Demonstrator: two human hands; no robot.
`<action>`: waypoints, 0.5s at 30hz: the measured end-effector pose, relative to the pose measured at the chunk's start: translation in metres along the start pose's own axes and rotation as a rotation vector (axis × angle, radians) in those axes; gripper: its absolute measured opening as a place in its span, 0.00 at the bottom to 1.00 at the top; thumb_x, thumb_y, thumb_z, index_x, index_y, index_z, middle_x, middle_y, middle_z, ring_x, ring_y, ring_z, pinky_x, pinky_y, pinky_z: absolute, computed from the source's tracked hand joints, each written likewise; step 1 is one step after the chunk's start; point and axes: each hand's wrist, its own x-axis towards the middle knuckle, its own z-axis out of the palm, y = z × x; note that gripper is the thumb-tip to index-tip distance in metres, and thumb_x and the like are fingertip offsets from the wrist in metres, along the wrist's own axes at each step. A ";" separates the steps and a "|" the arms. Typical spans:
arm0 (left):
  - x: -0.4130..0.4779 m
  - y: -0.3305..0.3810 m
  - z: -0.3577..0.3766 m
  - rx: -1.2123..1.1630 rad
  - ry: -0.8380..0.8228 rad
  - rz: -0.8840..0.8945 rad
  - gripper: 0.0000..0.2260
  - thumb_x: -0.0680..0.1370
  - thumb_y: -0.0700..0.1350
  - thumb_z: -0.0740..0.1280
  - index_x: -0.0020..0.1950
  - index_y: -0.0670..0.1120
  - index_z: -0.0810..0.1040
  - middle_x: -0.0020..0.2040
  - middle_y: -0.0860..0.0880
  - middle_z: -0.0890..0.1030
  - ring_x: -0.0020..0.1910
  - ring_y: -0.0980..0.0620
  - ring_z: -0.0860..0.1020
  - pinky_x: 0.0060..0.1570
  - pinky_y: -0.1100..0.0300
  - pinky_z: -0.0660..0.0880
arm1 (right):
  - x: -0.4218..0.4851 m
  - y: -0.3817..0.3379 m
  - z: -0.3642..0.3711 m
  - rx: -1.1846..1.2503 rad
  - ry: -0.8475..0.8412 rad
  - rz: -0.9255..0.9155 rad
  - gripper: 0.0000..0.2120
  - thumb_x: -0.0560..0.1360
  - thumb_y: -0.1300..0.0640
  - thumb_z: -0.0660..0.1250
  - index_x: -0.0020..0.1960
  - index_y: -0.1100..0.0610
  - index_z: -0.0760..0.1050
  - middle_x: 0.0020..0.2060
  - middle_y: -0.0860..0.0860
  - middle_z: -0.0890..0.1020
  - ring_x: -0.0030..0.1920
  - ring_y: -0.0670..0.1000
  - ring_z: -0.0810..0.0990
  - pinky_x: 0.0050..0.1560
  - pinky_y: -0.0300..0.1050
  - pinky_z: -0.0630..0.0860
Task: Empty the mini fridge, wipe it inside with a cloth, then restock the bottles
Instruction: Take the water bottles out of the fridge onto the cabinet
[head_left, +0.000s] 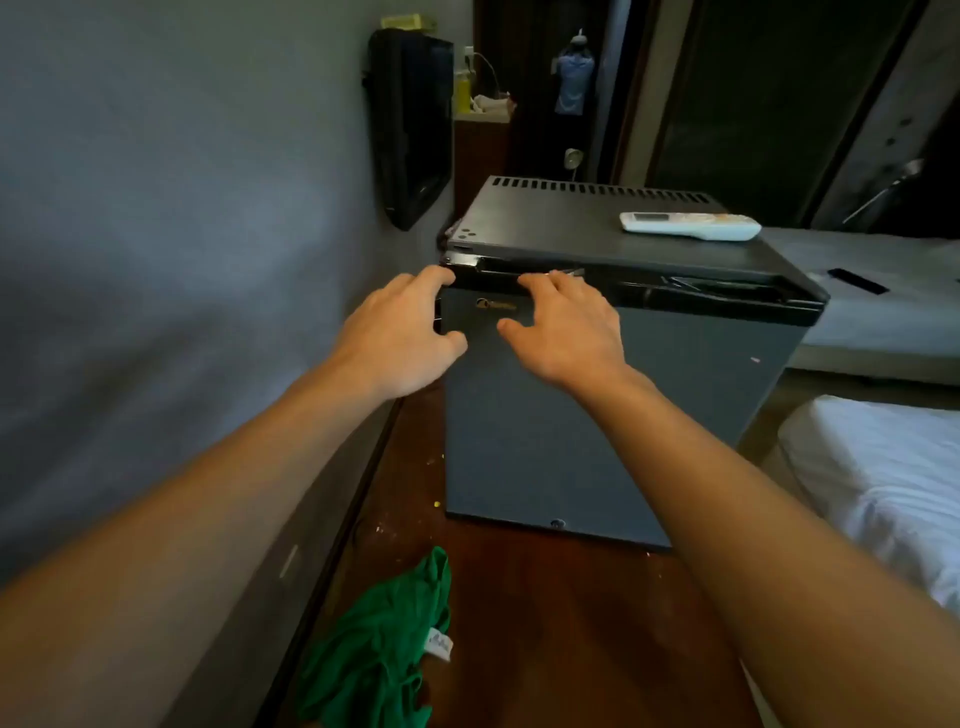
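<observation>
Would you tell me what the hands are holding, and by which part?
Nothing is gripped: the left hand and right hand lay fairly straight fingers on the top edge of the mini fridge door, near its left corner.

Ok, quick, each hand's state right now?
Left hand: open, touching the grey mini fridge door at its corner.
Right hand: open, fingertips on its top edge.

Dim, soft-focus room, wide-angle bending at edges, glare on white bedding (893, 483).

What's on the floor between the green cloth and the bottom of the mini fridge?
In the head view, only a short strip of bare wooden floor with a few small pale specks; the green cloth lies short of the mini fridge, not touching it.
</observation>
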 end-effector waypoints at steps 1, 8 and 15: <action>0.004 -0.003 -0.002 0.007 -0.006 -0.009 0.28 0.77 0.49 0.68 0.75 0.52 0.62 0.70 0.46 0.70 0.67 0.44 0.70 0.60 0.51 0.69 | 0.008 -0.002 0.004 -0.029 0.009 -0.013 0.30 0.78 0.42 0.60 0.77 0.49 0.57 0.77 0.53 0.58 0.78 0.57 0.51 0.76 0.56 0.50; 0.036 -0.039 -0.014 0.000 0.014 0.029 0.27 0.78 0.50 0.66 0.75 0.52 0.61 0.70 0.47 0.69 0.65 0.46 0.71 0.58 0.53 0.69 | 0.044 -0.018 0.030 -0.185 0.002 -0.016 0.30 0.80 0.41 0.55 0.78 0.51 0.53 0.78 0.53 0.55 0.78 0.55 0.48 0.76 0.58 0.42; 0.060 -0.057 -0.024 -0.057 0.025 0.121 0.24 0.80 0.49 0.64 0.75 0.52 0.62 0.69 0.48 0.70 0.64 0.46 0.72 0.58 0.52 0.69 | 0.037 -0.031 0.044 -0.288 0.239 0.026 0.25 0.80 0.41 0.54 0.69 0.56 0.69 0.62 0.55 0.74 0.66 0.57 0.70 0.74 0.56 0.57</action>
